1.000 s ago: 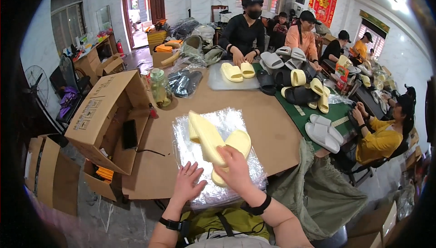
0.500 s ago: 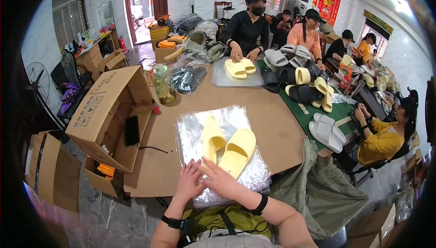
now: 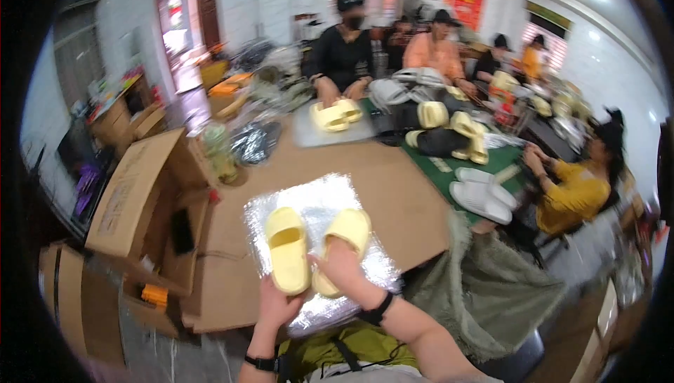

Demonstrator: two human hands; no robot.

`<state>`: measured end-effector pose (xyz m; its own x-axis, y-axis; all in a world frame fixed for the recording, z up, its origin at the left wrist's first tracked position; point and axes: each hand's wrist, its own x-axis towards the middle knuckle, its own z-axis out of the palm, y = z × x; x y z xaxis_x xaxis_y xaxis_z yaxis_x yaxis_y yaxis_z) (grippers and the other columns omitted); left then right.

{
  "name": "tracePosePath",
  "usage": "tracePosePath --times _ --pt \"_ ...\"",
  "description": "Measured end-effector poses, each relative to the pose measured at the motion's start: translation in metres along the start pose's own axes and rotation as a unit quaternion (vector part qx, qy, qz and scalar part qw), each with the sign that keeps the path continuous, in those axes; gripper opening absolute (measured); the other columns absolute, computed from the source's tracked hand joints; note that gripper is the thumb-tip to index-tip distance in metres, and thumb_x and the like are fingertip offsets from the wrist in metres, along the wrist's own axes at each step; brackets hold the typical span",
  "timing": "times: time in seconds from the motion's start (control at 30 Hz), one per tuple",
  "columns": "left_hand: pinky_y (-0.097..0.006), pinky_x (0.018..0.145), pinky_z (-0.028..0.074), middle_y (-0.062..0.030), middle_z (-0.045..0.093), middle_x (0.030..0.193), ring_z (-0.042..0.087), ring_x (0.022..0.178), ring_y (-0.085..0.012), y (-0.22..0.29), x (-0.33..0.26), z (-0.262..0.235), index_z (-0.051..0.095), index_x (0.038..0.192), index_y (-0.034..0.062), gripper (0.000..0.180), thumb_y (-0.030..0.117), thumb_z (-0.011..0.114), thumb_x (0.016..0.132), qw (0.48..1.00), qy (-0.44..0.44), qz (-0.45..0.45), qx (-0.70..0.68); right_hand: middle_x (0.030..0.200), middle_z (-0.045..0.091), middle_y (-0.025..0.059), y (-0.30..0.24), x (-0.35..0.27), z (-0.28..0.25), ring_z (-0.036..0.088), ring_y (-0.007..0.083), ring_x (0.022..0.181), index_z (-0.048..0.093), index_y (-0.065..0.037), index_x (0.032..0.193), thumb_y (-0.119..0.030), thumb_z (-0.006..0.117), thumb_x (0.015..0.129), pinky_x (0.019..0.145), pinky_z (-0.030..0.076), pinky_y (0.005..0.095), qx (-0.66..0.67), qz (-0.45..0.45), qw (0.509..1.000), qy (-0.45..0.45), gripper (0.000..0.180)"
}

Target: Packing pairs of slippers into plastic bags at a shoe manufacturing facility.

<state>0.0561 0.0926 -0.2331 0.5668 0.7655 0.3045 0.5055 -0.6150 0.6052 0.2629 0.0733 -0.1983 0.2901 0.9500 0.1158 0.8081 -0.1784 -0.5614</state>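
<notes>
A pair of pale yellow slippers lies before me over a stack of clear, shiny plastic bags [image 3: 261,209]. My left hand [image 3: 278,306] grips the heel of the left slipper [image 3: 287,255], most of its fingers hidden beneath the sole. The fingers of my right hand [image 3: 342,268] reach into the foot opening of the right slipper [image 3: 356,224], under the strap, with the thumb toward the left slipper. Both slippers point away from me, side by side and slightly apart. The picture is blurred by motion.
An open cardboard box [image 3: 133,193] holding a dark phone [image 3: 182,231] stands left, near a glass jar [image 3: 221,155]. Across the table, a person in black handles yellow slippers [image 3: 335,115]. Several slippers crowd a green mat [image 3: 439,165]. Grey-green cloth [image 3: 484,292] hangs at the right.
My hands, which were together below the slippers, have parted, one to each slipper. The left slipper has turned and now shows its top upright. The whole view has shifted.
</notes>
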Motion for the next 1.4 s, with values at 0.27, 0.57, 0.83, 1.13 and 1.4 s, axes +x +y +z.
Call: tracePosePath --times 0.27,0.57,0.83,1.13,1.4 --pt "-0.059 0.119 0.021 -0.0141 0.058 0.138 0.042 0.137 -0.0392 -0.019 -0.010 0.013 0.066 0.126 0.0131 0.053 0.034 0.069 0.077 0.998 -0.045 0.007 0.052 0.076 0.069 0.0214 0.011 0.039 0.029 0.070 0.0323 0.070 0.069 0.007 0.088 -0.066 0.056 0.089 0.064 0.056 0.0420 -0.061 0.021 0.998 -0.025 0.074" --pt "-0.057 0.120 0.020 -0.0170 0.052 0.146 0.037 0.142 -0.0410 -0.023 -0.014 0.015 0.067 0.125 0.0114 0.049 0.036 0.071 0.083 0.996 -0.018 0.004 0.084 0.099 0.068 0.0214 0.029 0.037 0.026 0.070 0.0340 0.091 0.070 0.000 0.101 -0.042 0.067 0.086 0.079 0.057 0.0424 -0.092 0.022 0.993 0.066 0.045" --pt "-0.057 0.120 0.020 -0.0169 0.053 0.145 0.039 0.141 -0.0410 -0.026 -0.014 0.018 0.068 0.124 0.0108 0.048 0.034 0.072 0.082 0.997 -0.005 0.014 0.081 0.092 0.067 0.0180 0.058 0.048 0.051 0.068 0.0325 0.088 0.068 -0.002 0.096 -0.037 0.065 0.091 0.077 0.056 0.0436 -0.090 -0.034 0.989 0.110 0.036" --pt "-0.059 0.117 0.024 -0.0160 0.056 0.142 0.041 0.139 -0.0408 -0.025 -0.015 0.019 0.070 0.121 0.0123 0.048 0.039 0.073 0.081 0.998 0.004 0.010 0.066 0.097 0.066 0.0207 0.132 0.031 -0.001 0.068 0.0373 0.088 0.067 -0.002 0.094 -0.035 0.062 0.092 0.077 0.056 0.0484 -0.106 0.089 0.981 0.135 0.033" --pt "-0.057 0.117 0.025 -0.0148 0.052 0.146 0.039 0.141 -0.0399 -0.033 -0.017 0.019 0.068 0.125 0.0145 0.051 0.043 0.070 0.083 0.997 0.006 0.012 0.077 0.080 0.062 0.0235 0.147 -0.034 -0.062 0.062 0.0438 0.079 0.063 0.002 0.081 -0.023 0.067 0.083 0.072 0.050 0.0529 -0.023 0.084 0.961 0.261 0.025"
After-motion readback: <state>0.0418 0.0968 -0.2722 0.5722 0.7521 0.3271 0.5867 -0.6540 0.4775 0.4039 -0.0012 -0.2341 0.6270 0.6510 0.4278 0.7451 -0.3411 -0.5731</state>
